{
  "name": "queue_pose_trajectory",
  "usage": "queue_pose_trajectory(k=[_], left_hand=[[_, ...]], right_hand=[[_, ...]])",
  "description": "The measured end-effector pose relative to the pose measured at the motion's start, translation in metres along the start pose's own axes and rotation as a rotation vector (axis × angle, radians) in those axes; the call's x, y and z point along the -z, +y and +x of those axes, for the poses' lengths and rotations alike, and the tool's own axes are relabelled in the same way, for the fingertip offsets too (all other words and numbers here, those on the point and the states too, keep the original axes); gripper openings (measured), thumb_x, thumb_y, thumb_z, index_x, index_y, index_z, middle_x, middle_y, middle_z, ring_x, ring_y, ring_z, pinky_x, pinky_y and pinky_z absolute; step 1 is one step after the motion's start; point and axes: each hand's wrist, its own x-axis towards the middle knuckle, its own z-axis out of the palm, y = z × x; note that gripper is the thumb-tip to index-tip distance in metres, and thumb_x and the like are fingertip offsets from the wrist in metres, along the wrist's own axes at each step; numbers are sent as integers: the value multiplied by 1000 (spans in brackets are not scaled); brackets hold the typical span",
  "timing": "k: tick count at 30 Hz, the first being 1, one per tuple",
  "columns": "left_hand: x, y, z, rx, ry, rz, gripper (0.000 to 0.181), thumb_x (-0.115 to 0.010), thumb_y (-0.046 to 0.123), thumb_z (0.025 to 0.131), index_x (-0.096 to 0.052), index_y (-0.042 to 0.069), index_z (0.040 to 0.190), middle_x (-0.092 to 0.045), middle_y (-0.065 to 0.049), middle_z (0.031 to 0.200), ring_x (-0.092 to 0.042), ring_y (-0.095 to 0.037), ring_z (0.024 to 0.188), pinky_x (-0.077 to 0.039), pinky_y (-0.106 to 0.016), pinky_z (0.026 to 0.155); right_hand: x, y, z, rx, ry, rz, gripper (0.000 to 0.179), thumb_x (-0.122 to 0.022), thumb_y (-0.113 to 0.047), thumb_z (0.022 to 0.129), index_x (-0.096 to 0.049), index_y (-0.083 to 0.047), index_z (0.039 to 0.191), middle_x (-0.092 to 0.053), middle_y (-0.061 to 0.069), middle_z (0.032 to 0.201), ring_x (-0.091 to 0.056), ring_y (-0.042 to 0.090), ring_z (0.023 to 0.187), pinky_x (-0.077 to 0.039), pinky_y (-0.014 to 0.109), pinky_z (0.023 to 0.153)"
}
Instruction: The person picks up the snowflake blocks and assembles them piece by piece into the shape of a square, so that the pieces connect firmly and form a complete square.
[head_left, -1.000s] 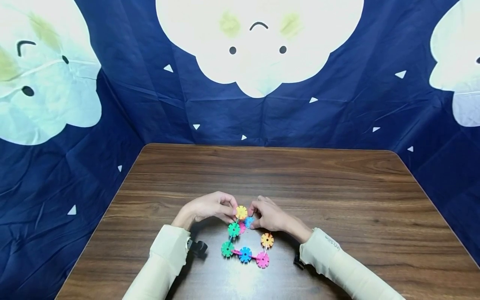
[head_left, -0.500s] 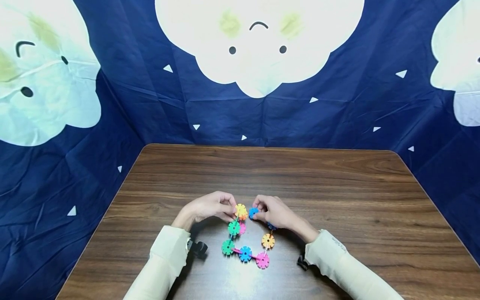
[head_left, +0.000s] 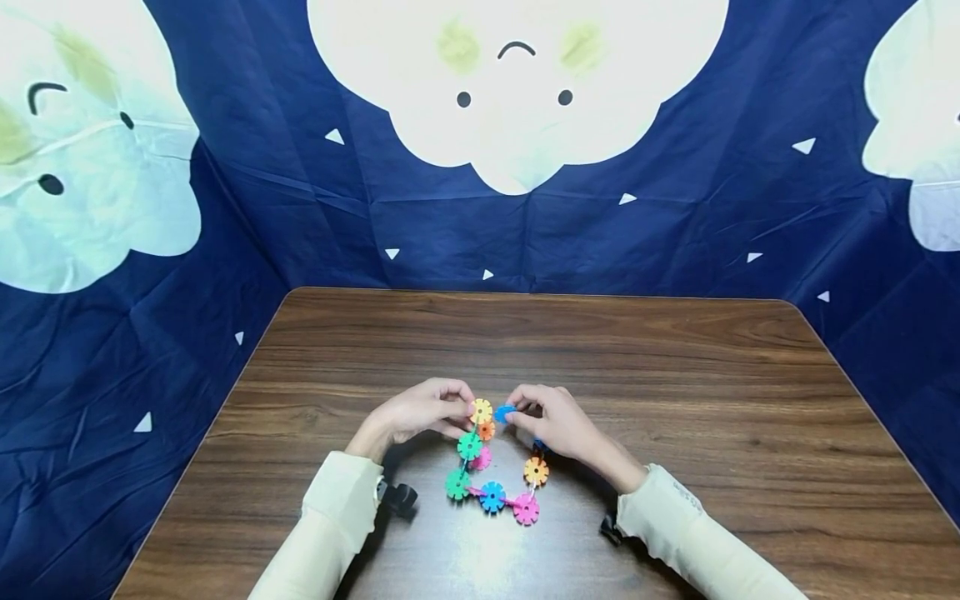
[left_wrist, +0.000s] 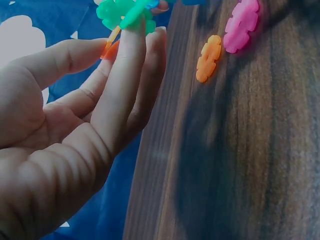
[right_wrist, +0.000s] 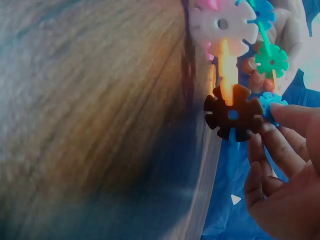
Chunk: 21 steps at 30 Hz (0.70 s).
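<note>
My left hand (head_left: 429,410) pinches a yellow notched plastic disc (head_left: 481,411) at one end of a chain of interlocking discs. In the left wrist view the disc is mostly hidden by the fingers, with a green disc (left_wrist: 112,12) joined beyond it. My right hand (head_left: 553,421) pinches a small blue disc (head_left: 505,413) between thumb and fingers, close to the yellow one; whether they touch cannot be told. The chain curves through green (head_left: 458,484), blue (head_left: 492,497), pink (head_left: 527,509) and orange (head_left: 536,472) discs to a dark blue disc by the right hand.
A loose orange disc (head_left: 486,430) and a loose pink disc (head_left: 482,457) lie on the wooden table (head_left: 637,358) inside the chain's curve. A blue cloth (head_left: 540,233) with cloud figures hangs behind the table and at its sides.
The right hand has lifted the blue disc off the table, near the loose pink one, and brought it up beside the yellow disc. The left hand and chain have shifted slightly away from the body.
</note>
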Motion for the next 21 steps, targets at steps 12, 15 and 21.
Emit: queue_pose_trajectory(k=[12,15,21], left_hand=[[-3,1,2,4,-11,-39,8,-52,3,94,-56,-4,95,-60,-11,94,-65,-19,85,-59,-34,82],[-4,2,1,1,-22,-34,11,-52,3,95,-56,-6,95,-61,-12,96,-66,-20,85,-58,-35,84],[-5,5,0,0,-33,-27,11,-52,2,96,-56,-8,93,-60,-11,96,-67,-19,86,-56,-38,87]], right_hand=[[-5,-9,-3,141,91,-294,5,-68,-24,88,-67,-19,89,-66,-10,84,-57,7,82,-47,28,75],[-7,-10,-3,187,112,-330,4,-70,-20,87,-67,-18,88,-68,-9,83,-56,7,82,-48,29,74],[-9,-11,-3,278,146,-354,5,-73,-15,84,-68,-16,86,-69,-7,83,-57,8,81,-49,29,74]])
